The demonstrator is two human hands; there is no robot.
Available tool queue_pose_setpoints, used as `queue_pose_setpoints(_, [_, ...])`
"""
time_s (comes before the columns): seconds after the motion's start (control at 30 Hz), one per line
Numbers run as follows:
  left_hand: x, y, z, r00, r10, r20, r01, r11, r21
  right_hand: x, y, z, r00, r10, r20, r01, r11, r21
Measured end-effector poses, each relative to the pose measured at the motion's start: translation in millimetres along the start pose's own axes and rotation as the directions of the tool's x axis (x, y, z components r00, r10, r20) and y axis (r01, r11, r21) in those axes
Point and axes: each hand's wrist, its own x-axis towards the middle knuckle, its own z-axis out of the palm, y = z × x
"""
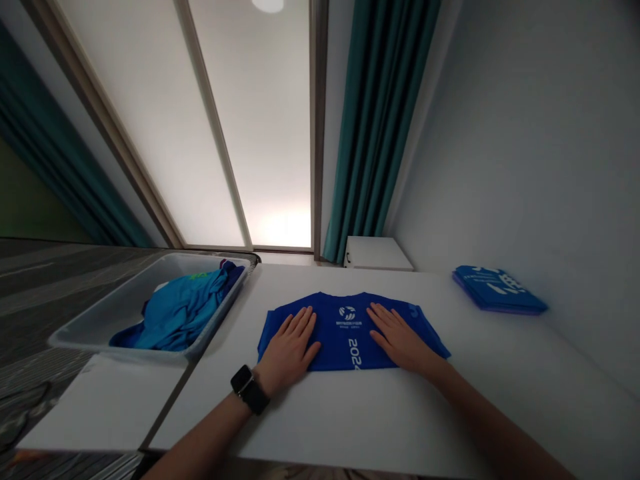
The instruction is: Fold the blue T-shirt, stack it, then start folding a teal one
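A dark blue T-shirt point(333, 343) lies folded across its width on the white table, its collar edge facing away from me. A white round logo and the digits "2024" run down its middle. My left hand point(290, 347), with a black watch on the wrist, rests flat on the shirt's left part. On the right part lies my right hand point(400, 337), palm down. Both hands have their fingers stretched out and hold nothing. The sleeves stick out past the hands on either side.
A translucent plastic bin point(125, 297) with crumpled blue clothes point(185, 307) stands at the left. Folded blue shirts point(500, 290) are stacked by the wall at the right. Behind the white table point(320, 413) are a small white cabinet point(379, 253) and teal curtains point(380, 133).
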Motion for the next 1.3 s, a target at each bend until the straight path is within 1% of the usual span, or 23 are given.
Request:
queue_pose_setpoints(0.07, [3.3, -3.9, 6.8, 1.0, -0.013, 0.027, 0.012, 1.0, 0.011, -7.2, 3.3, 3.1, 0.999, 0.035, -0.007, -0.035, 0.999, -0.023])
queue_pose_setpoints(0.13, [4.0, -10.9, 9.6, 0.999, -0.008, 0.05, 0.007, 1.0, 0.017, -11.5, 1.6, 7.1, 0.998, 0.059, -0.028, -0.06, 0.997, -0.042])
queue_pose_setpoints(0.27, [3.0, -29.9, 4.8, 0.996, 0.017, 0.085, -0.019, 0.999, 0.027, -12.4, -15.9, 13.5, 0.992, 0.106, -0.068, -0.11, 0.992, -0.059])
queue_pose_setpoints(0.4, [1.1, -46.3, -2.2, 0.994, 0.032, 0.103, -0.037, 0.998, 0.049, -9.7, -34.9, 15.1, 0.99, 0.13, -0.061, -0.133, 0.99, -0.046])
queue_pose_setpoints(0.53, [-1.9, -50.8, -2.1, 0.996, 0.022, 0.09, -0.029, 0.997, 0.072, -9.9, -35.0, 14.5, 0.99, 0.129, -0.055, -0.131, 0.991, -0.026])
queue_pose_setpoints(0.7, [-4.1, -49.3, 0.7, 0.996, 0.01, 0.089, -0.017, 0.997, 0.082, -12.5, -21.1, 14.0, 0.993, 0.096, -0.074, -0.093, 0.995, 0.036])
queue_pose_setpoints(0.83, [-3.6, -49.6, 0.2, 0.994, 0.003, 0.105, -0.01, 0.997, 0.07, -13.6, -0.9, 14.9, 0.986, 0.085, -0.146, -0.058, 0.982, 0.18])
queue_pose_setpoints(0.93, [-2.2, -50.7, -0.6, 0.995, 0.0, 0.102, -0.005, 0.999, 0.05, -16.6, 27.8, 15.0, 0.956, 0.14, -0.259, -0.056, 0.95, 0.308])
queue_pose_setpoints(1.0, [-0.5, -50.7, -1.7, 0.995, -0.009, 0.099, 0.006, 0.999, 0.037, -20.4, 49.4, 13.4, 0.922, 0.201, -0.33, -0.072, 0.929, 0.364])
queue_pose_setpoints(1.07, [2.5, -48.6, -4.1, 0.995, -0.033, 0.094, 0.03, 0.999, 0.028, -24.9, 66.8, 10.0, 0.889, 0.258, -0.378, -0.09, 0.909, 0.407])
queue_pose_setpoints(1.17, [10.3, -38.2, -9.7, 0.998, -0.045, 0.05, 0.044, 0.999, 0.014, -31.3, 77.8, 3.7, 0.856, 0.315, -0.41, -0.107, 0.884, 0.455])
queue_pose_setpoints(1.3, [28.5, -8.2, -15.6, 0.999, 0.05, -0.006, -0.05, 0.996, -0.067, -43.0, 71.2, -1.3, 0.846, 0.325, -0.424, -0.093, 0.871, 0.482])
